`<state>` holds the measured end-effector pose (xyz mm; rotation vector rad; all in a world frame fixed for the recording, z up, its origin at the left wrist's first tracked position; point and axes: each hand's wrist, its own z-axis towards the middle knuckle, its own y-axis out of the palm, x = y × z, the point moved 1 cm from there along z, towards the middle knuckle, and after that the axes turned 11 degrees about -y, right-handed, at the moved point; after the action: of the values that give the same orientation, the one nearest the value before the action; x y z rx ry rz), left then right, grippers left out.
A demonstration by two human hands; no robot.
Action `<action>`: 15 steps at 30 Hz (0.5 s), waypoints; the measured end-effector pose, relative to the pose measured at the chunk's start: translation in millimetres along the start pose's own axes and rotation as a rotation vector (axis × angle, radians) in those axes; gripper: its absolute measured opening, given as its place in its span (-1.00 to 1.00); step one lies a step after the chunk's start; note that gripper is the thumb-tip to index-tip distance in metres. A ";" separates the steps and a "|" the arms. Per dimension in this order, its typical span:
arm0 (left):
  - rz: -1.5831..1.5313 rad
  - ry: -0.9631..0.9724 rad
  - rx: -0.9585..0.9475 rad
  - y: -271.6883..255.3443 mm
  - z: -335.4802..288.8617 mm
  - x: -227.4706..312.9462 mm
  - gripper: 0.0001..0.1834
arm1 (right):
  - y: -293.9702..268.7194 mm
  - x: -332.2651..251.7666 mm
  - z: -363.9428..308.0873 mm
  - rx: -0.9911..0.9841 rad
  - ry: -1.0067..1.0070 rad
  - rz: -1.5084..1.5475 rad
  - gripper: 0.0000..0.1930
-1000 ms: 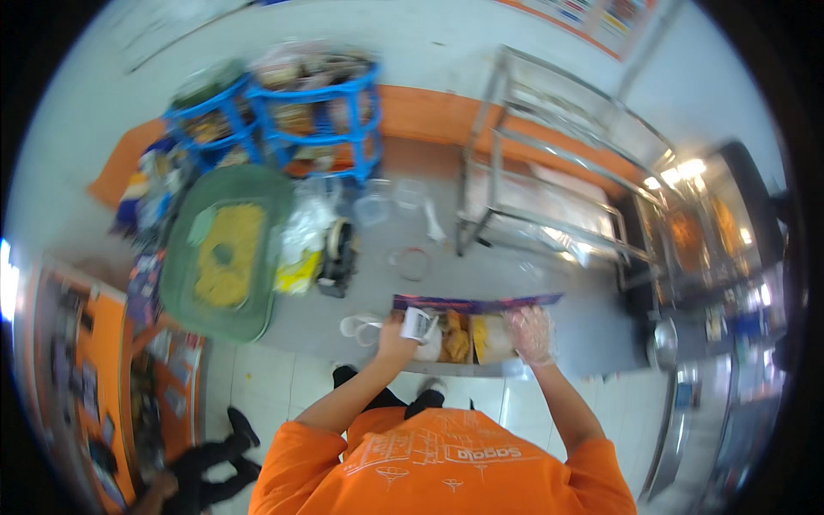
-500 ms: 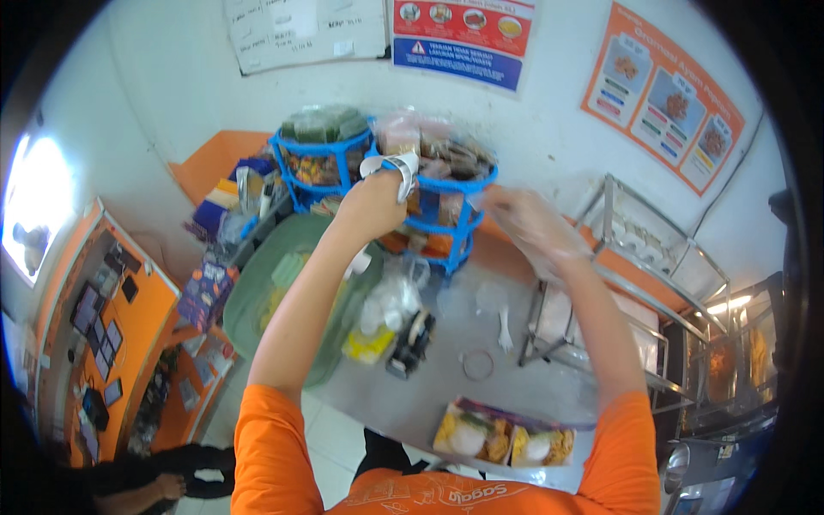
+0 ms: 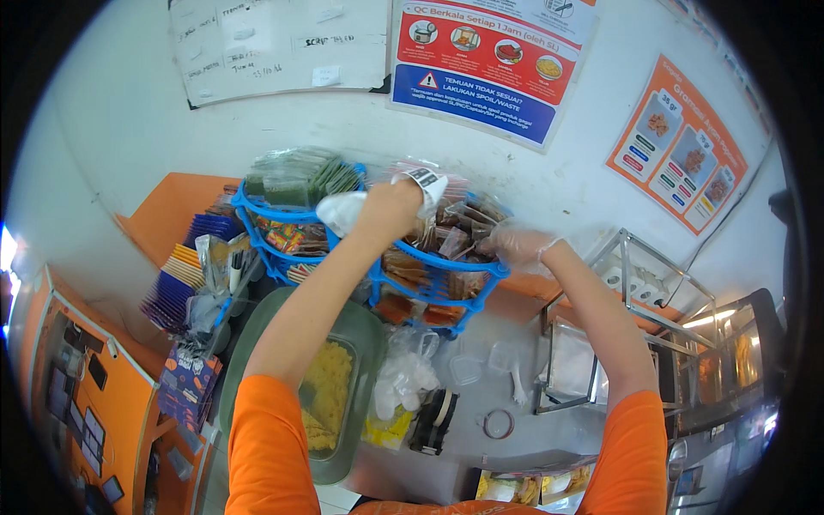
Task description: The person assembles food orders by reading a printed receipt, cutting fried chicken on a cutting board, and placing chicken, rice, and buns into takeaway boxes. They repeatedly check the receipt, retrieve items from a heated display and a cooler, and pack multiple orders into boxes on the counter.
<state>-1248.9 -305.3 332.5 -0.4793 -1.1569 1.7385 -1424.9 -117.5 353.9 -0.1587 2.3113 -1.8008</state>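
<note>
Several sachets [image 3: 455,242] in the basket [image 3: 446,260] are now within reach of the right hand [image 3: 519,246] (grip unclear); the left hand [image 3: 390,210], also raised from the meals [image 3: 511,489], curls around paper [image 3: 427,182], seemingly less free.

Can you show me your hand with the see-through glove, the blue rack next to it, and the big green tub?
Gloved right hand [image 3: 520,247]: head view, middle of the hand.
Blue rack [image 3: 499,271]: head view, upper front rim, near its right corner.
Green tub [image 3: 372,343]: head view, right side rim.
</note>
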 end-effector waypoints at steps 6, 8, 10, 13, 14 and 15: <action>-0.084 -0.126 -0.372 11.8 -16.6 60.1 -0.54 | 0.6 7.2 -17.7 0.396 0.047 0.285 -0.80; -0.145 -0.143 -0.368 15.0 -19.7 73.3 -0.54 | 4.9 3.2 -36.0 0.683 0.222 0.451 -0.84; -0.091 -0.182 -0.348 21.7 -20.6 81.9 -0.58 | 8.4 -4.1 -58.6 0.962 0.387 0.655 -0.88; 0.005 -0.184 -0.277 37.3 -19.5 89.1 -0.66 | 11.4 -22.7 -99.5 1.216 0.362 1.176 -0.86; 0.040 -0.166 -0.255 41.4 -19.0 90.5 -0.69 | 11.8 -31.8 -118.1 1.194 0.419 1.178 -0.83; 0.104 -0.165 -0.129 42.2 -17.9 90.4 -0.74 | 11.9 -43.2 -140.2 1.167 0.419 1.182 -0.80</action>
<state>-1298.7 -222.0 303.3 -0.4880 -1.3896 1.8271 -1414.2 27.1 379.2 1.4539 0.6634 -2.0466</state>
